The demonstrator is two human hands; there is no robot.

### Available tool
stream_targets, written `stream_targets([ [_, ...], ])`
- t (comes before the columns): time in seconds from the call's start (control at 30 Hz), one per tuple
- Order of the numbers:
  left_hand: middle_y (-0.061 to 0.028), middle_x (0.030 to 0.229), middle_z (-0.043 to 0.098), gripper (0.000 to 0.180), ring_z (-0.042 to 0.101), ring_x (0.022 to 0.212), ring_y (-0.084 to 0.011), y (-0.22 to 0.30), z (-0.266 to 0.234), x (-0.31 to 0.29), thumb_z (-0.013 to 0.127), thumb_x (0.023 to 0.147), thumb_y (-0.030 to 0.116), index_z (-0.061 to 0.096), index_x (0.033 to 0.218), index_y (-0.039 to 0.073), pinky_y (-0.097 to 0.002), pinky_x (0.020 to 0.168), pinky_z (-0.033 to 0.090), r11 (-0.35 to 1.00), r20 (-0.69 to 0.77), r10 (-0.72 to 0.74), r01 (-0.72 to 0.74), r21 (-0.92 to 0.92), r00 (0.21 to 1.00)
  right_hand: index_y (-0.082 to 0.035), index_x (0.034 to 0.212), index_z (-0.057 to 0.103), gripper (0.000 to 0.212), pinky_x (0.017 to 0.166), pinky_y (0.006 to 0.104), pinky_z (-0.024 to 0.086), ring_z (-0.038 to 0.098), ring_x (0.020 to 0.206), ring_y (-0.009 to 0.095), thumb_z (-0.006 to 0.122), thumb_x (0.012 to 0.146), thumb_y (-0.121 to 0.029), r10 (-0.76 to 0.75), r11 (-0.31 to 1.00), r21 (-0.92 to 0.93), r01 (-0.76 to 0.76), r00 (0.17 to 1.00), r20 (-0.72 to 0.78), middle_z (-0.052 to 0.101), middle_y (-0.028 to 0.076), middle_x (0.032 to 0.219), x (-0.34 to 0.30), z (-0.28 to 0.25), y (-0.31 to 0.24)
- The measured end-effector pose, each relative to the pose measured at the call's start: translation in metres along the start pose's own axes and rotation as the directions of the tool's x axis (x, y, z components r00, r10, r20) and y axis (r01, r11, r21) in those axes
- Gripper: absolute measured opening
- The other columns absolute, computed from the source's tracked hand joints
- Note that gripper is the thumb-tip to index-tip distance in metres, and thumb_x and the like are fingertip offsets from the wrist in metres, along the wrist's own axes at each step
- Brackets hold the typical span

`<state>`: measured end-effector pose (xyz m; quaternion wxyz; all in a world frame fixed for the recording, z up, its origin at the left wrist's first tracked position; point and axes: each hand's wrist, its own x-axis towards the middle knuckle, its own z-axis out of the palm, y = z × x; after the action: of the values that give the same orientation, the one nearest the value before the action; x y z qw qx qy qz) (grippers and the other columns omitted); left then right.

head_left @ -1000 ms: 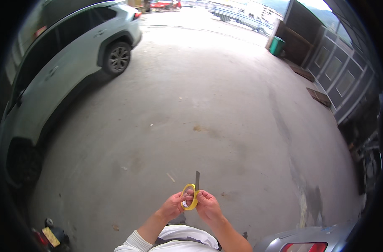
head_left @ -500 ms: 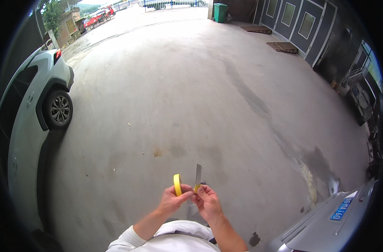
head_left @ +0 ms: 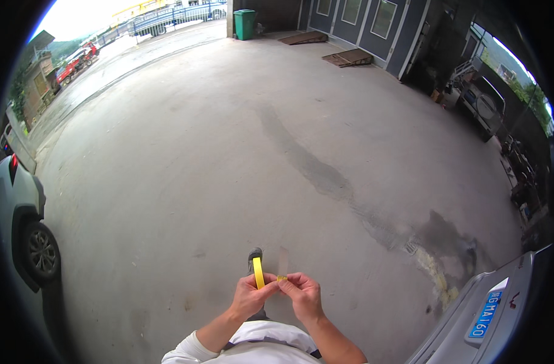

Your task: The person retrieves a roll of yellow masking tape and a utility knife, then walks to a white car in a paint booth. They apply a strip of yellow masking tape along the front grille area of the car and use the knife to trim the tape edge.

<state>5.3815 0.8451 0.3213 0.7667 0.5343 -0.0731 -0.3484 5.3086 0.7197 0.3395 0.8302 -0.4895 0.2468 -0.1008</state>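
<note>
A roll of yellow tape (head_left: 258,273) stands on edge in my left hand (head_left: 248,297), its fingers closed around the lower part. My right hand (head_left: 304,295) pinches the lower end of a flat, grey, blade-like strip (head_left: 283,262) that points upward. Yellow tape covers the strip's base, where the fingertips of both hands meet. The strip is smeared, so its exact kind is unclear. My dark shoe (head_left: 254,253) shows on the floor behind the tape roll.
At the right stands a silver vehicle (head_left: 513,297) with a blue plate. Another car (head_left: 23,212) is at the far left. A green bin (head_left: 245,25), metal ramps (head_left: 348,58) and grey doors (head_left: 383,21) line the back. Stains mark the concrete floor (head_left: 168,151).
My view has turned right, so the surroundings sit farther left and a shoe shows. My hands still hold the tape roll and strip close together; the right hand's fingers have shifted around the strip's base.
</note>
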Motion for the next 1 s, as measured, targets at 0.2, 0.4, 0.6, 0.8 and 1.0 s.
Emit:
stream_targets([
  [0.2, -0.003, 0.081, 0.065, 0.021, 0.057, 0.07, -0.0088, 0.072, 0.006, 0.207, 0.071, 0.091, 0.019, 0.068, 0.099, -0.001, -0.0232, 0.062, 0.045, 0.993, 0.087, -0.081, 0.088, -0.082, 0.993, 0.004, 0.096, 0.066, 0.01, 0.077, 0.0246, 0.053, 0.065, 0.081, 0.012, 0.067, 0.092, -0.006, -0.08, 0.995, -0.058, 0.075, 0.992, -0.095, 0.07, 0.008, 0.089, 0.187, 0.001, -0.08],
  [0.4, -0.0011, 0.077, 0.062, 0.018, 0.055, 0.069, -0.0081, 0.123, 0.039, 0.389, 0.069, 0.091, 0.018, 0.067, 0.09, 0.001, -0.0234, 0.062, 0.044, 0.991, 0.071, -0.12, 0.115, 0.066, 0.99, 0.0, 0.092, 0.066, 0.009, 0.066, 0.0235, 0.049, 0.06, 0.072, 0.01, 0.069, 0.09, -0.008, -0.027, 1.0, -0.013, 0.025, 0.985, -0.17, 0.068, 0.005, 0.083, 0.348, -0.014, -0.156],
  [0.6, -0.0005, 0.076, 0.061, 0.016, 0.054, 0.069, -0.0074, 0.139, 0.1, 0.586, 0.069, 0.091, 0.017, 0.066, 0.088, 0.001, -0.0231, 0.063, 0.044, 0.981, 0.017, -0.076, 0.072, 0.18, 0.997, 0.001, 0.105, 0.064, 0.019, 0.063, 0.0241, 0.05, 0.061, 0.071, 0.011, 0.069, 0.091, -0.011, -0.057, 0.985, 0.157, 0.077, 0.99, -0.13, 0.068, 0.006, 0.089, 0.529, -0.081, -0.215],
  [0.8, -0.0022, 0.075, 0.061, 0.015, 0.056, 0.069, -0.0114, 0.158, 0.187, 0.782, 0.068, 0.092, 0.016, 0.064, 0.088, 0.002, -0.0262, 0.065, 0.046, 0.977, 0.024, -0.115, 0.109, 0.185, 0.993, 0.0, 0.089, 0.066, 0.016, 0.064, 0.0229, 0.048, 0.057, 0.064, 0.009, 0.067, 0.094, -0.015, -0.126, 0.991, 0.016, 0.13, 0.979, -0.16, 0.065, 0.003, 0.077, 0.701, -0.173, -0.317],
  [1.0, -0.0028, 0.073, 0.062, 0.016, 0.058, 0.065, -0.0118, 0.101, 0.185, 0.981, 0.07, 0.087, 0.017, 0.065, 0.09, 0.002, -0.0272, 0.058, 0.046, 0.903, -0.07, -0.189, 0.202, 0.379, 0.979, -0.002, 0.091, 0.061, 0.013, 0.062, 0.0246, 0.051, 0.062, 0.069, 0.01, 0.063, 0.095, -0.014, -0.237, 0.965, 0.017, 0.263, 0.892, -0.384, 0.068, 0.007, 0.084, 0.827, -0.296, -0.403],
])
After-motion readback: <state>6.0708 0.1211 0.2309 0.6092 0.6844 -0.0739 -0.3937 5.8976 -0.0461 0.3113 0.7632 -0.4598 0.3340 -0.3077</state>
